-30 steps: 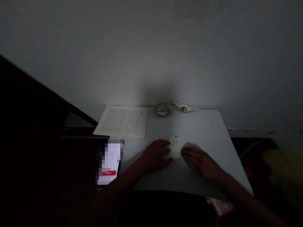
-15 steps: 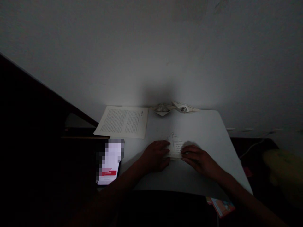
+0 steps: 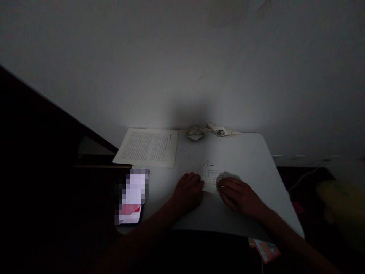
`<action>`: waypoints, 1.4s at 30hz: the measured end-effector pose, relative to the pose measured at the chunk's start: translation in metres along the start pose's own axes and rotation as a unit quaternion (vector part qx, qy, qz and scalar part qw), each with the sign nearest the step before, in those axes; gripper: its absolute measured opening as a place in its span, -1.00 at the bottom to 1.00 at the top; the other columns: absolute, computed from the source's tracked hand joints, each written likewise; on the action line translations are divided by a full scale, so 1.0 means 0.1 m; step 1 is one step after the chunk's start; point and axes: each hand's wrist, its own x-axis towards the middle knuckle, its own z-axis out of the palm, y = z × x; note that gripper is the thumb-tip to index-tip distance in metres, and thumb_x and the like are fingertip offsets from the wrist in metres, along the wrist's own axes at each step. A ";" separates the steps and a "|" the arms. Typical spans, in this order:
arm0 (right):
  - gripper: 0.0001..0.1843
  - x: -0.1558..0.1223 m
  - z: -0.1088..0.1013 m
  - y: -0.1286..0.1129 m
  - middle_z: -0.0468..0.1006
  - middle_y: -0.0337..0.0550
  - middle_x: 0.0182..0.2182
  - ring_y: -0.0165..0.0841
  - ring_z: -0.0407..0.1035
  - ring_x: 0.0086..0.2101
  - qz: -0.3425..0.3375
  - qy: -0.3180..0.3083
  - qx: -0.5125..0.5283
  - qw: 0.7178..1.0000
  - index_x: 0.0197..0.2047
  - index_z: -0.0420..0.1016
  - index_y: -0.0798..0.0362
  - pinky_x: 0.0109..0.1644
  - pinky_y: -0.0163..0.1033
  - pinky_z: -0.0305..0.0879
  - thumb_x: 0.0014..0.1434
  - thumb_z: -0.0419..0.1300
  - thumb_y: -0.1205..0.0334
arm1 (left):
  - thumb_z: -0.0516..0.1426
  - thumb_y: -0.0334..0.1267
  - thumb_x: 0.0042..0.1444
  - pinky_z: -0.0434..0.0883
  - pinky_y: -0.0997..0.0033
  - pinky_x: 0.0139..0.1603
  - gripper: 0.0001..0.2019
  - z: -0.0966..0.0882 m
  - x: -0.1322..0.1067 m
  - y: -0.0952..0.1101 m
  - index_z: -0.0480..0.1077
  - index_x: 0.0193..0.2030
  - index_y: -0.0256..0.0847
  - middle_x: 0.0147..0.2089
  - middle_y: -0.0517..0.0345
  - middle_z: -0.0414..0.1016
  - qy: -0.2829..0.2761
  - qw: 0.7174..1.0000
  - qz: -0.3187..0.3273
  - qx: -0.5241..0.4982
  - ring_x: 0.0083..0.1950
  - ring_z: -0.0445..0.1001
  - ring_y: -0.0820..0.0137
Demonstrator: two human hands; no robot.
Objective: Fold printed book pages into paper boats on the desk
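Printed paper point(image 3: 211, 179) between grips: I log left hand point(image 3: 188, 192) newly curled, right hand point(image 3: 237, 193) touching opposite edge, apparently steadying it; whether either pinches, I cannot tell.

Matt folded paper point(image 3: 211, 184), matt paper sheet point(image 3: 148, 146), paper boats point(image 3: 195, 136); smooth tabletop point(image 3: 248, 158)

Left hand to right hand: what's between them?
Head view: a folded printed paper lies on the white table between the left hand and the right hand, one at each side.
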 end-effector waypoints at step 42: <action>-0.79 0.04 0.00 0.21 0.51 -0.23 -0.44 -0.31 0.38 -0.35 0.146 -0.011 0.007 0.989 -0.35 0.47 -0.03 -0.18 -0.14 0.24 0.23 0.11 0.08 | 0.15 -0.17 0.11 0.23 0.17 -0.09 -0.85 -0.05 -0.13 -0.32 0.46 -0.29 -0.19 -0.25 0.09 0.42 0.051 0.983 -0.121 -0.130 -0.15 0.35 0.28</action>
